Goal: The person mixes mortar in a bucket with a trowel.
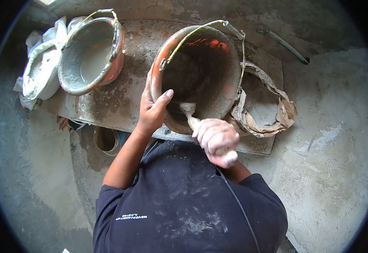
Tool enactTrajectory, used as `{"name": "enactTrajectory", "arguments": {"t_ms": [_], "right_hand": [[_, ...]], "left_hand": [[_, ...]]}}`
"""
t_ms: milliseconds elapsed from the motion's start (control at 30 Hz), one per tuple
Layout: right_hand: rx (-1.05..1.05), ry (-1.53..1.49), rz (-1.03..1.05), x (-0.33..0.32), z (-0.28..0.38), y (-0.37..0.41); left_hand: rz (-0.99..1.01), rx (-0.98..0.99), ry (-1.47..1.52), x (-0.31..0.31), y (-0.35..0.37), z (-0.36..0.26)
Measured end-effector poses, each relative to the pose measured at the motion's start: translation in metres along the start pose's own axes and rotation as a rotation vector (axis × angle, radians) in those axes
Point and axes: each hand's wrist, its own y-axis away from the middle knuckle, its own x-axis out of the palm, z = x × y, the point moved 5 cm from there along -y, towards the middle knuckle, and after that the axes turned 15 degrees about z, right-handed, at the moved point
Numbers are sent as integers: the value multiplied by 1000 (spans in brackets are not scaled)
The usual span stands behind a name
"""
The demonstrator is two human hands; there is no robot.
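Note:
An orange bucket (229, 86), crusted with grey mortar, tilts toward me on the stained board. My left hand (152, 109) grips its left rim, thumb over the edge and fingers around the outside. Closed around a handle, my right hand (217, 141) is at the bucket's near right edge. It holds a small scraper (188, 110) caked in grey, whose flat end reaches inside the bucket. The dark interior hides what lies at the bottom. A yellowish wire handle (192, 33) arches over the bucket's far side.
A second mortar-coated bucket (115, 69) holds greyish liquid at the left. Beside it stands a white sack (34, 80) of powder. An open paper bag (287, 111) of grey powder is at the right. A small container (115, 141) sits below the board (129, 76); a long tool (287, 45) lies behind.

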Motion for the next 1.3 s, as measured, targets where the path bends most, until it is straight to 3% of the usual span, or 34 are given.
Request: {"name": "enactTrajectory", "arguments": {"t_ms": [100, 233, 300, 400, 567, 633, 700, 767, 833, 933, 1033, 1100, 1167, 1300], "right_hand": [[37, -29, -52, -9, 5, -5], [108, -54, -308, -66, -33, 5], [21, -64, -412, -97, -30, -6], [-170, 129, -170, -104, -9, -42], [-166, 185, 3, -98, -34, -43], [-128, 269, 9, -73, -38, -29], [15, 170, -40, -51, -46, -6], [41, 185, 32, -29, -33, 6], [27, -23, -104, -23, -10, 6], [-19, -114, -106, -15, 13, -3], [56, -194, -142, -36, -24, 3], [129, -111, -280, -62, -52, 6], [69, -301, -424, -96, -62, -2], [-158, 23, -164, -112, -27, -50]], "left_hand": [[-8, -26, 0, 2, -1, -4], [14, -59, 0, -2, 3, 1], [8, -48, 33, 0, 5, 2], [-24, -37, 63, 1, 8, 4], [-2, -42, 19, 1, 1, -1], [-10, -35, -4, -1, -2, -4], [-4, -51, -14, 0, 1, -4], [-17, -40, -13, 2, 1, -1], [-12, -41, 11, 0, 2, 0], [-13, -23, 2, 1, 0, 0], [-21, -49, 3, 1, 0, -3], [-19, -20, -21, 3, -1, -11], [-15, -22, -36, -3, 3, -5], [-32, -27, -19, -2, 10, -3]]}}
